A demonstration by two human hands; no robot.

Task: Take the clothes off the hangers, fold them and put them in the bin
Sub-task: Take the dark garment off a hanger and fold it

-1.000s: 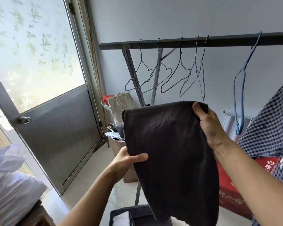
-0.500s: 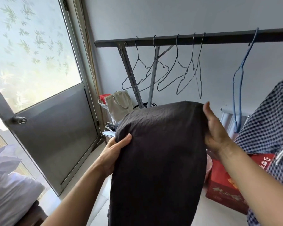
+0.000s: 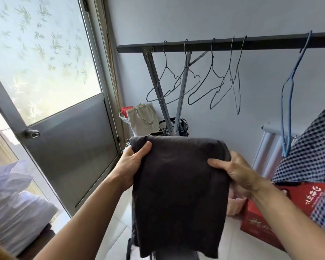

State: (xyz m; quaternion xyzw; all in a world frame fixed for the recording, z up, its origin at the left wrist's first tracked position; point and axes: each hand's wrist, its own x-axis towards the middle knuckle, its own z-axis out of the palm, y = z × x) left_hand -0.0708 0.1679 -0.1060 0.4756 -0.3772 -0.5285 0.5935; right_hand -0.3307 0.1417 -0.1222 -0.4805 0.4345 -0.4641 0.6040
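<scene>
Dark garment (image 3: 178, 184) fills centre frame, doubled over, hanging toward 6 o'clock. At 3 o'clock a checked garment (image 3: 315, 147) is cut off by the frame edge. Wire hangers (image 3: 204, 81) dangle bare at 12. Left hand (image 3: 131, 166) grasps the fold's 9 o'clock side and right hand (image 3: 236, 171) its 3 o'clock side, thumbs in front, fingers hidden behind cloth. A dark rim (image 3: 129, 248) peeks out at 6, mostly covered.

matt dark cloth garment (image 3: 178, 184); thin wire hangers (image 3: 204, 85); brushed metal door (image 3: 71, 139).
</scene>
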